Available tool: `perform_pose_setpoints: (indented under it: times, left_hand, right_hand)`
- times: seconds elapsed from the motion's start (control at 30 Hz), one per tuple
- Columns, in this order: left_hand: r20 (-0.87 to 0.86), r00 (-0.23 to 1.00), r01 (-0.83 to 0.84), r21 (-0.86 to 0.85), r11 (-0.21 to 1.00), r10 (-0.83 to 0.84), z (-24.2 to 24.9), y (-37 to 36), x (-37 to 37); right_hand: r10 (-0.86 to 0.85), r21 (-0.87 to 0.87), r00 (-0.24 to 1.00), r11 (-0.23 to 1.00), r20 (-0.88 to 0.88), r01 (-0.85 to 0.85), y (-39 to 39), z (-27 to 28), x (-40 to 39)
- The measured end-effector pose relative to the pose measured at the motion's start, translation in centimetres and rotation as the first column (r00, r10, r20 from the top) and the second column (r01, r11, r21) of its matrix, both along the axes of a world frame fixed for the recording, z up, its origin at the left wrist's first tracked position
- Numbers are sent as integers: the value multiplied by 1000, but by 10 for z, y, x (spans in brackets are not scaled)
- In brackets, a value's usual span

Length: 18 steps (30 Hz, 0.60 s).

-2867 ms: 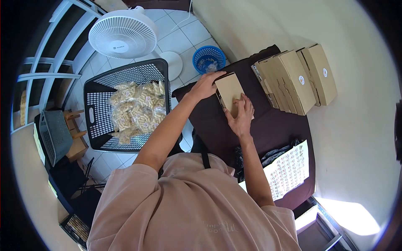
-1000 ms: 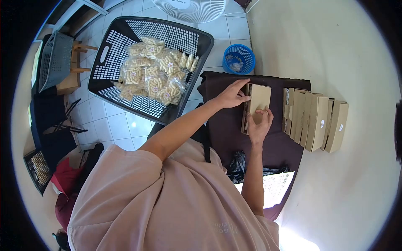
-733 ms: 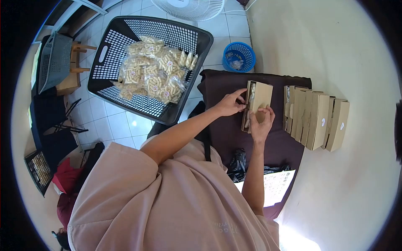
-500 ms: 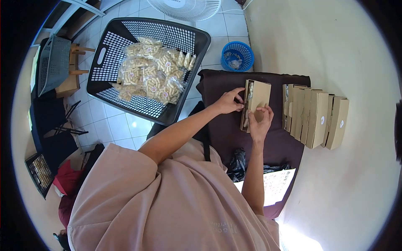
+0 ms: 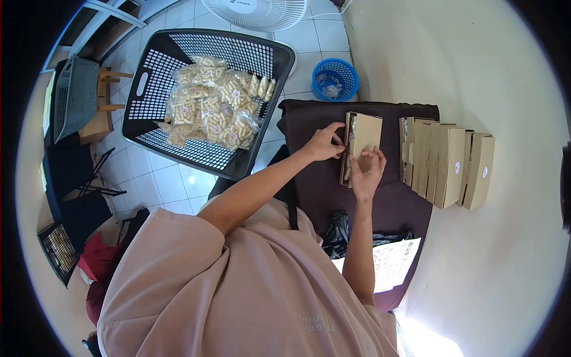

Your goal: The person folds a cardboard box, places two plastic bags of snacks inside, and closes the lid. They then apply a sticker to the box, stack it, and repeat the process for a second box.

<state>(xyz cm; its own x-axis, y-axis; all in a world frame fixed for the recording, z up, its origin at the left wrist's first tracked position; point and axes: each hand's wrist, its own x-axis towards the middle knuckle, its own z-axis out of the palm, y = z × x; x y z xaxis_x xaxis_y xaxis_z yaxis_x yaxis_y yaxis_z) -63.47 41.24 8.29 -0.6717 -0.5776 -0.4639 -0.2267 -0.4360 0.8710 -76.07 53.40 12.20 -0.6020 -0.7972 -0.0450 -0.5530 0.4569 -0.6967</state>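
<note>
A brown cardboard box point(image 5: 368, 132) lies on the dark cloth-covered table, its narrow side turned toward the left. Along that side a gap shows something pale and shiny inside, too small to make out. My left hand point(image 5: 324, 144) grips the box's left edge with bent fingers. Lower down, my right hand point(image 5: 367, 174) has its thumb at the same opening and its fingers curled over the top face. Beside it on the right stands a row of similar cardboard boxes point(image 5: 449, 166), some with a round white sticker.
A large black basket point(image 5: 148, 89) at left holds several bags of pale snack pieces point(image 5: 214, 107). Behind the table point(image 5: 315, 190) stand a blue bin point(image 5: 352, 74) and a white fan point(image 5: 256, 12). A black plastic bag point(image 5: 338, 231) and printed sheet point(image 5: 395, 262) lie near my right forearm.
The view has shifted slightly. Both hands stay on the box, with only small finger movements along its left side.
</note>
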Motion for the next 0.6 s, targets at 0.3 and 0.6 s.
perform_pose_setpoints:
  times: [0.3,0.6]
  left_hand:
    - [106,994,38,-181,983,-19,3,3,-4]
    - [77,997,10,-97,995,-2,6,5,-5]
  right_hand:
    - [13,-20,1000,1000,-25,-14,1,-2,0]
    - [-16,-10,989,1000,-144,14,3,-16,4]
